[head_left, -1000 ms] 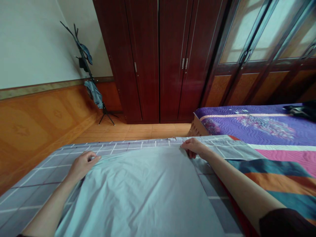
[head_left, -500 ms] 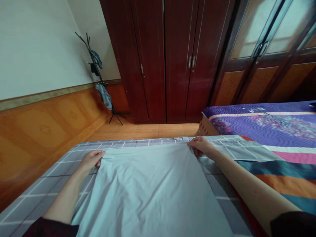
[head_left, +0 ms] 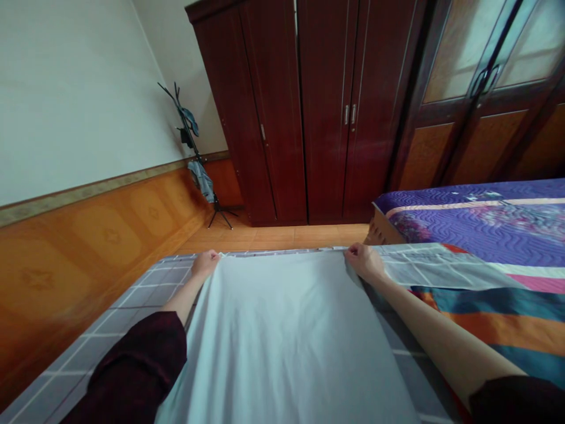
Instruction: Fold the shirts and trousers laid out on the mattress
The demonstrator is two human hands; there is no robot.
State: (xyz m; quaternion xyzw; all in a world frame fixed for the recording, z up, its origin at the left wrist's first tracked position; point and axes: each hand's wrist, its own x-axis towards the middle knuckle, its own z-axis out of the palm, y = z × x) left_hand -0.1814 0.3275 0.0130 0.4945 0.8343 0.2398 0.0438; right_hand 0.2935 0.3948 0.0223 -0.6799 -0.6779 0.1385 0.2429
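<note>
A plain pale blue-grey cloth (head_left: 286, 330) is spread lengthwise in front of me, its near end running out of view. My left hand (head_left: 205, 263) is closed on its far left corner. At the far right corner, my right hand (head_left: 364, 262) pinches the fabric between thumb and fingers. The far edge between my hands is fairly straight, and soft folds run down the left side. Beneath lies a grey checked sheet (head_left: 110, 330) with white lines, showing on both sides of the cloth.
To the right lie a striped teal and orange cloth (head_left: 498, 318) and a bed with a purple quilted cover (head_left: 468, 218). Beyond the far edge are the tiled floor (head_left: 273, 237), a dark red wardrobe (head_left: 326, 147) and a black coat stand (head_left: 194, 147).
My left hand has moved forward and to the right with its corner. The far edge now lies farther away, and the diagonal wrinkles have become lengthwise folds.
</note>
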